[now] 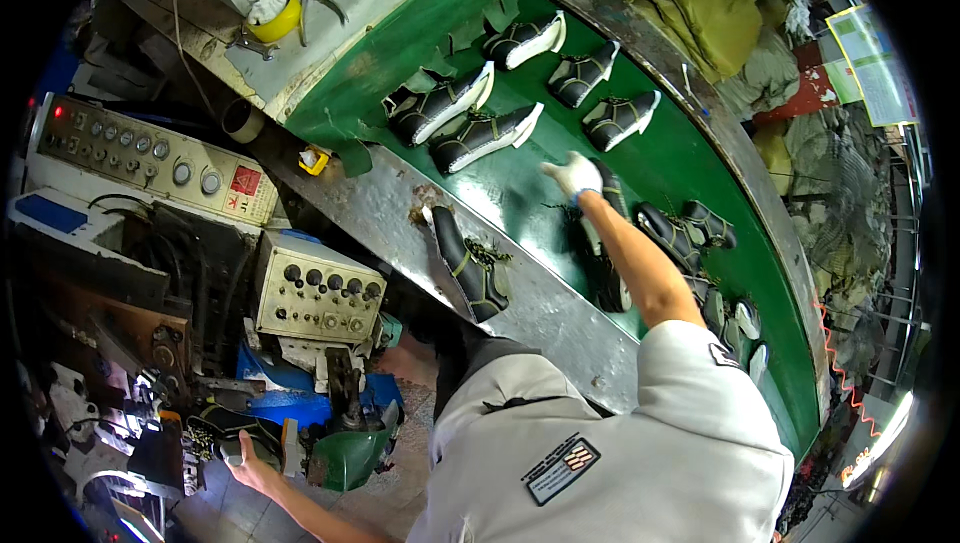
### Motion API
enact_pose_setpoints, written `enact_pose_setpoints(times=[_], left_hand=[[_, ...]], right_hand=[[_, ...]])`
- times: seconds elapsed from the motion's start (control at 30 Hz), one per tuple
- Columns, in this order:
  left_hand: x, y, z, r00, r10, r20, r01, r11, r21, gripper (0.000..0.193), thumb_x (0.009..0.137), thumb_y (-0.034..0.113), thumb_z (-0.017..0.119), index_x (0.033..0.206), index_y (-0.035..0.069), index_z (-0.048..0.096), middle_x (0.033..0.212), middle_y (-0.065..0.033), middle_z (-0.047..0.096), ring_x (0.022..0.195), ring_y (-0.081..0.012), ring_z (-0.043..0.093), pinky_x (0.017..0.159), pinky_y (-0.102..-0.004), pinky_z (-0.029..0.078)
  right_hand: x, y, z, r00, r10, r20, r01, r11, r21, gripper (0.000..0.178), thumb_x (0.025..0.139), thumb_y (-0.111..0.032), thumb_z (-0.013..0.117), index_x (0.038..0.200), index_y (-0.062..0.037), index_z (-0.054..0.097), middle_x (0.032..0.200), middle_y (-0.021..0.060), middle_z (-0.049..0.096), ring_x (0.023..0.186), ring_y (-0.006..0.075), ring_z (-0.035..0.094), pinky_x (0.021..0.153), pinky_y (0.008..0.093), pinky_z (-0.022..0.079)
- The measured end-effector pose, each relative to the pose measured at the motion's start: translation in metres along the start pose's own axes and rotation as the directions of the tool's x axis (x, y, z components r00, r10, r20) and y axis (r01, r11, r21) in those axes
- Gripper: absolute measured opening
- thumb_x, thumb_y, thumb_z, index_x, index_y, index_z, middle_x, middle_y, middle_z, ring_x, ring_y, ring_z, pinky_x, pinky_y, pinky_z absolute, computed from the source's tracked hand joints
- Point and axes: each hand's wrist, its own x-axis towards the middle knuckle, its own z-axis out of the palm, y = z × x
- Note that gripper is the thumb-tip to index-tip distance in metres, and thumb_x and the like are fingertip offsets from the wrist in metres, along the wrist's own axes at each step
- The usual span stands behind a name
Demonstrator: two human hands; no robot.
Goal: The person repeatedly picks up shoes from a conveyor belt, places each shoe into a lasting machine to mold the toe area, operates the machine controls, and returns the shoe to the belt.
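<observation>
At the lower left, my left hand (pixel 248 463) is bare and grips a black shoe (pixel 255 425) beside a machine; the shoe's laces hang at its far left end. Out over the green conveyor belt, my right hand (pixel 576 177) wears a pale glove, its fingers apart with nothing visible in them. Just right of its wrist lies a dark shoe (pixel 611 190), partly covered by my forearm. Left of the glove, a black shoe with a white sole edge (pixel 487 137) lies on its side. Another black shoe with loose laces (pixel 470 265) rests on the metal ledge (pixel 555 318) near me.
Several more shoes (pixel 670 233) lie along the belt (pixel 510 198). Control boxes with knobs (pixel 318 288) and gauges (pixel 150 153) stand at left. Pliers (pixel 322 9) and a yellow tape roll (pixel 276 21) sit on the far bench. Greenish sacks (pixel 700 18) are piled beyond the belt.
</observation>
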Motion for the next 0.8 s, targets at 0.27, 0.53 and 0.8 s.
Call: enact_pose_setpoints(times=[0.27, 0.53, 0.8], left_hand=[[-0.001, 0.009, -0.028, 0.987, 0.036, 0.154, -0.038, 0.999, 0.01, 0.036, 0.082, 0.013, 0.077, 0.113, -0.002, 0.065, 0.098, -0.0073, 0.067, 0.085, -0.0188, 0.06, 0.075, -0.0341, 0.05], [-0.031, -0.078, -0.102, 0.931, -0.098, 0.353, -0.028, 0.942, 0.334, 0.017, 0.093, 0.01, 0.066, 0.097, -0.007, 0.065, 0.084, 0.0016, 0.059, 0.078, -0.008, 0.051, 0.067, -0.0233, 0.043], [-0.029, 0.088, 0.075, 0.822, 0.132, 0.553, 0.17, 0.871, -0.461, 0.039, 0.1, 0.019, 0.061, 0.13, -0.005, 0.061, 0.121, -0.0171, 0.07, 0.113, -0.0242, 0.067, 0.098, -0.0337, 0.052]], right_hand=[[0.082, -0.133, 0.173, 0.785, 0.507, 0.355, -0.473, 0.122, 0.872, 0.058, 0.076, -0.025, 0.089, 0.122, 0.0008, 0.067, 0.112, 0.0135, 0.071, 0.088, 0.0236, 0.067, 0.082, 0.0391, 0.055], [-0.012, -0.13, 0.099, 0.826, -0.292, 0.481, -0.559, -0.32, 0.765, 0.036, 0.092, -0.013, 0.07, 0.123, 0.0013, 0.061, 0.119, 0.0135, 0.069, 0.107, 0.032, 0.067, 0.098, 0.0496, 0.054], [-0.261, -0.262, -0.009, 0.445, -0.661, 0.604, -0.88, -0.198, 0.432, 0.054, 0.098, -0.037, 0.062, 0.138, -0.0011, 0.053, 0.128, 0.0177, 0.065, 0.112, 0.0322, 0.066, 0.101, 0.0483, 0.053]])
